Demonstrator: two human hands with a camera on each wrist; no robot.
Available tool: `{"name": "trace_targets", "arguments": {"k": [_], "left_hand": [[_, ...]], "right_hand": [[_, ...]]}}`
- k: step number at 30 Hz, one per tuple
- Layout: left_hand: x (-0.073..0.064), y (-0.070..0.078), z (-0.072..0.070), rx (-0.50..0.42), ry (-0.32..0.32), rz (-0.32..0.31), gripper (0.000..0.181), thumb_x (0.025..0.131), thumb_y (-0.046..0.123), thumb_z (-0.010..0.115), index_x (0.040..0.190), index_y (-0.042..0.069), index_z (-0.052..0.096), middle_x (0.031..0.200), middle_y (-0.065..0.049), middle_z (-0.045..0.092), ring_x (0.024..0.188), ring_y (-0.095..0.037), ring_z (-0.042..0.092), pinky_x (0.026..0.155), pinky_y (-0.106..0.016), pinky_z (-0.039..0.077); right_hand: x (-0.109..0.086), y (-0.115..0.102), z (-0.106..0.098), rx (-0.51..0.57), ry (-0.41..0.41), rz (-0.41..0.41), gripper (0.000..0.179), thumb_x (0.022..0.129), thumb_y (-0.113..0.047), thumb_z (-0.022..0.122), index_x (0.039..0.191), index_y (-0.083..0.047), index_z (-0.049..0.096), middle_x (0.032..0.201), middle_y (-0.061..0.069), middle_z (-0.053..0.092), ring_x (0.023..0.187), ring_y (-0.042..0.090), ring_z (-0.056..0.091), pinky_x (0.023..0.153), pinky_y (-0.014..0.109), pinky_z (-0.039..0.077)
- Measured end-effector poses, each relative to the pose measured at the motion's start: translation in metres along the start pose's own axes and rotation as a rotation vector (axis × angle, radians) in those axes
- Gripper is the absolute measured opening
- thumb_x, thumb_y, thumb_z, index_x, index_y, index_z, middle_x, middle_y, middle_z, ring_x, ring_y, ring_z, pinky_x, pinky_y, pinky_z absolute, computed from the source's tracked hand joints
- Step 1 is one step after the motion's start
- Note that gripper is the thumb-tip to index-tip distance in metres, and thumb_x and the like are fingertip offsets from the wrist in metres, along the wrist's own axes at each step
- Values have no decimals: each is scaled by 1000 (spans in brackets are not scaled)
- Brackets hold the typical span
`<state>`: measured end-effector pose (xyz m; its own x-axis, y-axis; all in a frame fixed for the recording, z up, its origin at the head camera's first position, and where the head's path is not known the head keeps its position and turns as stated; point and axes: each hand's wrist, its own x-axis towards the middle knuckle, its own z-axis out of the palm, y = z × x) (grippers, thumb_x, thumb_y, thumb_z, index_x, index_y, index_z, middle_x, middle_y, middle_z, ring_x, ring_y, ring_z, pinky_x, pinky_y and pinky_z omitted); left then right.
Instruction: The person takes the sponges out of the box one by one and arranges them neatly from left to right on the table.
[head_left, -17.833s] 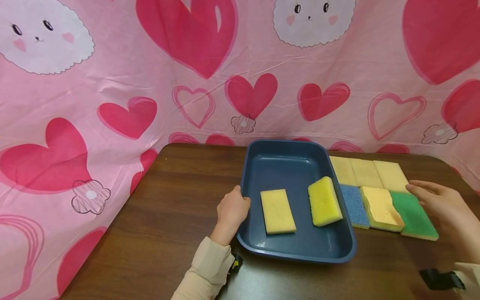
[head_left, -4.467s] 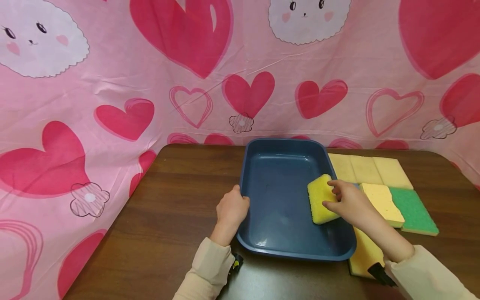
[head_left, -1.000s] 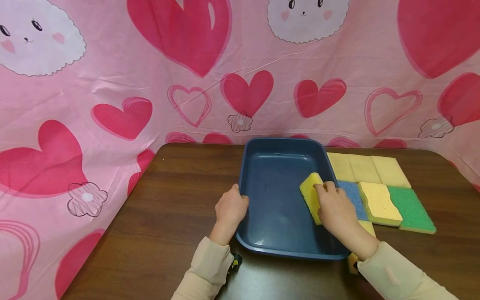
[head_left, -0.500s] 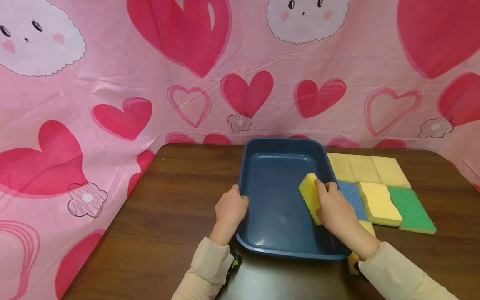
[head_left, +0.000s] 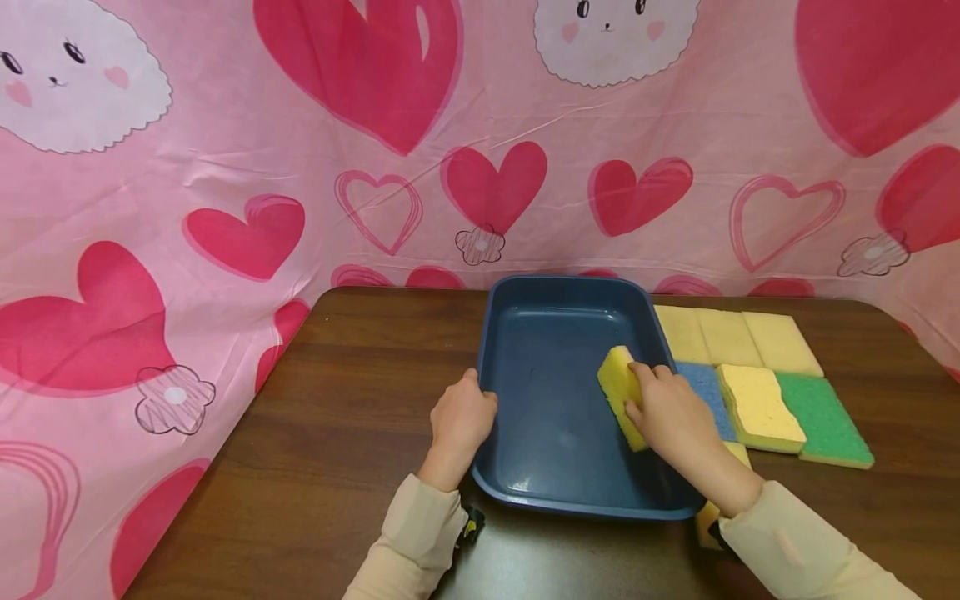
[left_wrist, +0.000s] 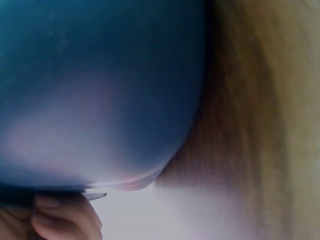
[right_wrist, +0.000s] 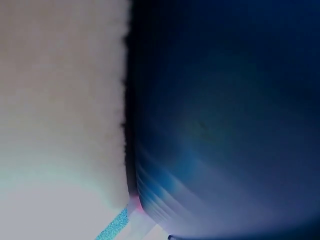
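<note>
My left hand (head_left: 461,418) grips the left rim of a deep blue rectangular pan (head_left: 551,400); its curled fingers (left_wrist: 67,217) show below the pan wall in the left wrist view. Inside the pan, near its right wall, my right hand (head_left: 678,421) holds a bright yellow sponge (head_left: 619,392) between thumb and fingers. That sponge stands tilted, and the hand hides its right part. Beneath the right wrist, partly covered, lies a plain yellow sponge (head_left: 708,525) on the table. The right wrist view shows the pan's blue wall (right_wrist: 225,125) close up, without the hand.
Right of the pan, three pale yellow sponges (head_left: 727,340) lie in a back row. In front of them are a blue sponge (head_left: 707,398), a wavy-edged yellow sponge (head_left: 761,408) and a green one (head_left: 828,419). A pink heart-print cloth (head_left: 405,217) hangs behind the wooden table (head_left: 300,467).
The plain yellow sponge went from the pan to the table at front right. My right hand then took hold of the bright yellow sponge and tilted it up slightly leftward. My left hand stayed put.
</note>
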<state>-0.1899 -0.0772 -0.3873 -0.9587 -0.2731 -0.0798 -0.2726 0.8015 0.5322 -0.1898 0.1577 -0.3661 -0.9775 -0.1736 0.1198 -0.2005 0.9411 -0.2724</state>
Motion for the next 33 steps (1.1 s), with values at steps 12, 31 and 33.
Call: {"name": "trace_targets", "arguments": {"k": [12, 31, 33], "left_hand": [[-1, 0, 0, -4, -2, 3, 40, 89, 19, 54, 127, 6, 57, 98, -19, 70, 72, -28, 63, 62, -43, 47], [2, -2, 2, -6, -2, 3, 41, 89, 19, 54, 128, 6, 56, 98, -18, 70, 72, -27, 62, 62, -43, 47], [2, -2, 2, -6, -2, 3, 41, 89, 19, 54, 128, 6, 56, 98, -18, 69, 71, -27, 62, 62, -43, 47]], "right_hand": [[3, 4, -4, 33, 15, -36, 45, 84, -8, 67, 123, 8, 53, 94, 28, 59, 67, 30, 58, 54, 41, 48], [3, 3, -16, 118, 28, -15, 47, 88, -10, 62, 127, 12, 48, 112, 34, 59, 83, 36, 59, 69, 48, 52], [3, 3, -17, 125, 32, -20, 47, 88, -10, 62, 127, 12, 48, 114, 34, 59, 87, 38, 60, 72, 49, 52]]}}
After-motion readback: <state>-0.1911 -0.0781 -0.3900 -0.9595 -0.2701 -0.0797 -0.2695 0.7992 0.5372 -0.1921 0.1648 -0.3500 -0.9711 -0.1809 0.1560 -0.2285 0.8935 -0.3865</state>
